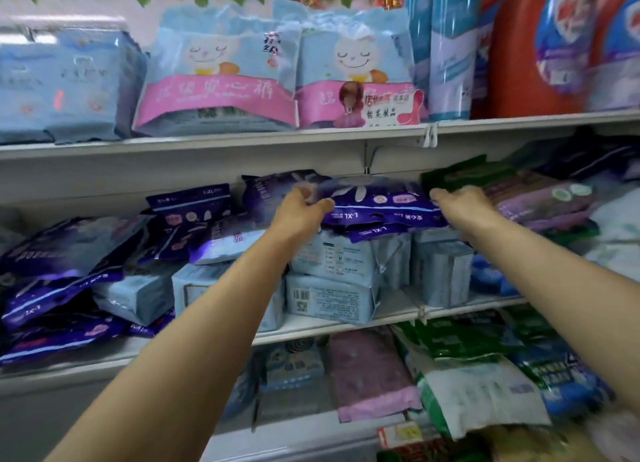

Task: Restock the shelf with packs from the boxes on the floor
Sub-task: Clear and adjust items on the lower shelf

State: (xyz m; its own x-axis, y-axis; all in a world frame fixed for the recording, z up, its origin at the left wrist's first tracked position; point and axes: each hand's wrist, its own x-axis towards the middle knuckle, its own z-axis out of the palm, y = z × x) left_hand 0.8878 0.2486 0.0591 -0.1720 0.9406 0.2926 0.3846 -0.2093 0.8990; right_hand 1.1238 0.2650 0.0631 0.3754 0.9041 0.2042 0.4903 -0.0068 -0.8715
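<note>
- Placing is the step in hand: both hands carry a dark purple pack [377, 202] at the middle shelf [346, 319], above a stack of pale blue packs [332, 278].
- Left hand [301, 208] grips the pack's end at 9 o'clock, thumb on top and fingers curled under.
- Right hand [460, 203] holds the end at 3 o'clock; its fingers curl round the edge, just beside a green pack [457, 172].
- More purple packs [69, 253] lie heaped at 8 o'clock on the same shelf.
- No floor boxes are in view.
- Next, I judge, the pack needs lowering flat onto the blue stack and pushing back toward 12 o'clock before both hands let go.
</note>
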